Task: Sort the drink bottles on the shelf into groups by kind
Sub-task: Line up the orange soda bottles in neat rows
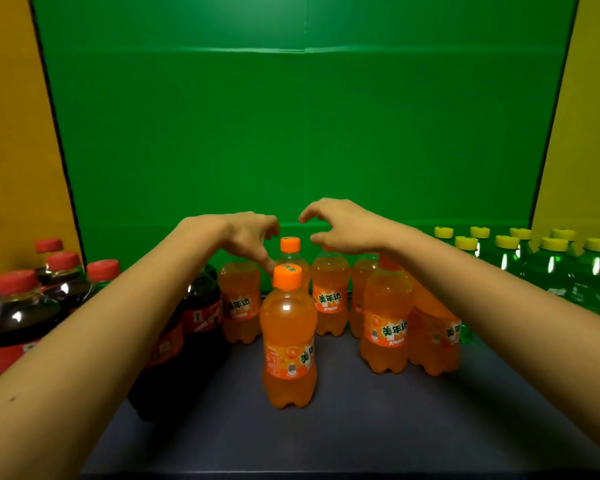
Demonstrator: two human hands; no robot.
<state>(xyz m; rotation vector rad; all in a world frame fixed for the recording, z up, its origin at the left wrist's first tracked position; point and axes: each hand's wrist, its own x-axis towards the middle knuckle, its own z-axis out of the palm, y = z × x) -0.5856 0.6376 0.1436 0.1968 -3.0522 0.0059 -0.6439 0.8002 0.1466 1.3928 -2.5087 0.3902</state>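
Observation:
Several orange soda bottles stand in the middle of the dark shelf [361, 427]. One orange bottle [289, 341] stands nearest to me, apart from the others. Behind it, another orange bottle [290, 244] shows its cap between my hands. Dark cola bottles with red caps [21, 306] cluster at the left. Green bottles with yellow caps [551, 265] fill the right. My left hand [250, 233] hovers above the back orange bottles, fingers apart and pointing down. At the same height my right hand [336, 223] is also spread, holding nothing. My arms hide parts of some cola and orange bottles.
A green panel [305, 133] forms the shelf's back wall, with yellow side walls at left [11, 133] and right [586, 133]. The shelf's front strip near me carries no bottles.

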